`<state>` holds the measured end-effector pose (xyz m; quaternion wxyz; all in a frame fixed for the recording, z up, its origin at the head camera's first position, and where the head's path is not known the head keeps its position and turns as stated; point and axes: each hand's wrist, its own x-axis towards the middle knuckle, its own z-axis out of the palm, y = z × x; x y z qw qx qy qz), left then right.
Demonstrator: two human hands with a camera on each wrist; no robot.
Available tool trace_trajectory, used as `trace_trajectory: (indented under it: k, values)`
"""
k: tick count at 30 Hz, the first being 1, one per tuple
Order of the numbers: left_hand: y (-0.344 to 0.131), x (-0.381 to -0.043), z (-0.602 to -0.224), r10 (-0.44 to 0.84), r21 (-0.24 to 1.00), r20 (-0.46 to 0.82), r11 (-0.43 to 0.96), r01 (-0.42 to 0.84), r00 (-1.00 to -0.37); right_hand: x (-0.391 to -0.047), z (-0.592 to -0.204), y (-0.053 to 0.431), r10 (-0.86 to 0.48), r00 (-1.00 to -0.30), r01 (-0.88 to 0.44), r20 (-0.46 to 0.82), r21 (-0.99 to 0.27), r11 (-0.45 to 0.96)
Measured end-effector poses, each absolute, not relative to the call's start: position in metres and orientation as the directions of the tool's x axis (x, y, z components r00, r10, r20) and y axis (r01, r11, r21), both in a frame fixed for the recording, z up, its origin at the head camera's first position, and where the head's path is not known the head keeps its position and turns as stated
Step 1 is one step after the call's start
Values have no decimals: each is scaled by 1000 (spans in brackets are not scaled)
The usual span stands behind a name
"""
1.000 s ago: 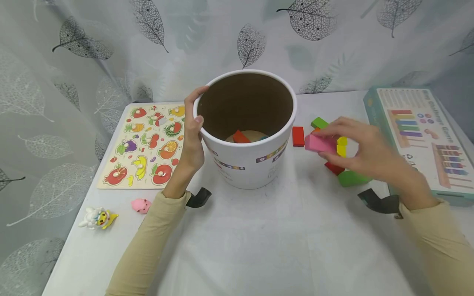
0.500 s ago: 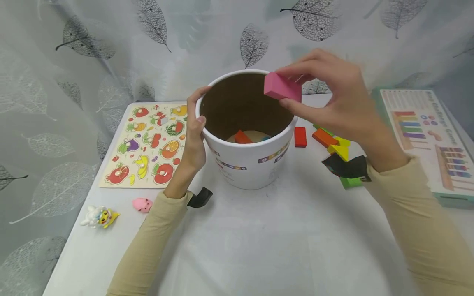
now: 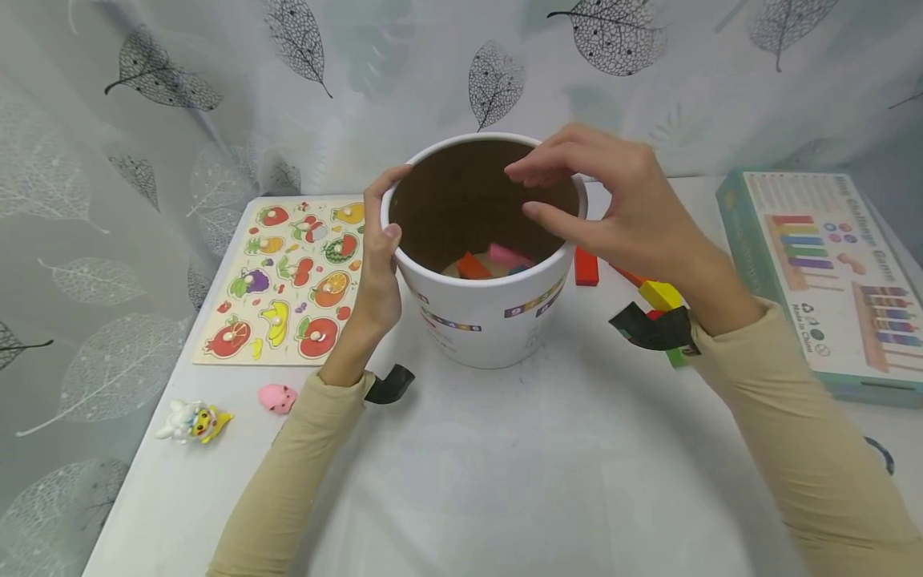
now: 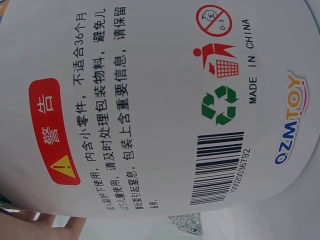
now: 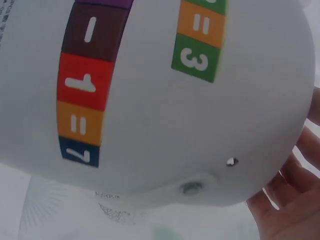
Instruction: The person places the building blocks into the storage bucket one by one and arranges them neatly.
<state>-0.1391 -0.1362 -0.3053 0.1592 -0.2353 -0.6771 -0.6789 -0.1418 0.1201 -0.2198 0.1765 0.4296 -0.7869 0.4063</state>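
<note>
A white bucket [image 3: 483, 324] with printed number strips stands upright on the table. My left hand [image 3: 378, 260] grips its rim at the left, thumb on the outside near the front. Over the right side of the rim, my right hand [image 3: 609, 188] hangs with fingers and thumb spread apart, holding nothing. In the right wrist view the right hand [image 5: 292, 187] shows beside the bucket's wall. Inside on the bottom lie a pink block [image 3: 509, 256], an orange-red block [image 3: 473, 267] and a bit of something blue [image 3: 517, 270].
Right of the bucket lie a red block [image 3: 586, 267], a yellow block [image 3: 659, 295] and others partly hidden by the right arm. A boxed game [image 3: 829, 272] is at the far right. A fruit puzzle board [image 3: 288, 280], a pink figure [image 3: 277, 397] and a white-and-yellow figure [image 3: 195, 421] are left.
My right hand picked up the pink block from the right pile, carried it over the bucket and let it go; it now lies inside. The left hand stayed on the rim.
</note>
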Motion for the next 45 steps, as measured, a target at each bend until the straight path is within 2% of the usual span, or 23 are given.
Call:
trace_trajectory:
  k: [11,15,18,30,36,45]
  values:
    - [-136,-139,-305,87,852,522,-19,522,-849,-126,-215,149,-517,-619,-785,591,-468,406]
    - [-137,-139,-305,87,852,522,-22,522,-848,-116,-221,169,-507,-685,-727,522,-459,510]
    - [-137,-138,-304,87,851,524,-26,524,-847,-107,-233,188,-509,-725,-688,464,-452,567]
    - [-137,-135,-305,62,856,516,-22,516,-854,-79,-311,261,-556,-809,-576,191,-452,682]
    - [-136,-135,-305,58,858,513,-23,513,-856,-70,-337,280,-577,-801,-588,161,-390,708]
    - [-132,-137,-304,65,855,519,-22,519,-852,-72,-347,285,-538,-829,-552,153,-377,744]
